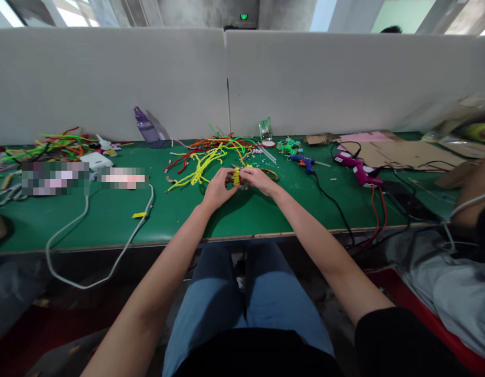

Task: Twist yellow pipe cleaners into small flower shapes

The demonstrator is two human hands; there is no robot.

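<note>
Over the green desk (250, 217), yellow fuzzy piece (237, 178) between left grip (220, 189) and right grip (260, 181), both pinching it, pipe cleaners (196, 177) just beyond, pale partition (109, 78) behind, lit green sign (244, 17).

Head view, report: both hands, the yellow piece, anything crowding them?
Left hand, right hand: both on yellow piece. Piece: pinched at fingertips. Crowding: yellow fuzzy stems close by left hand; blue glue gun apart, off right.
</note>
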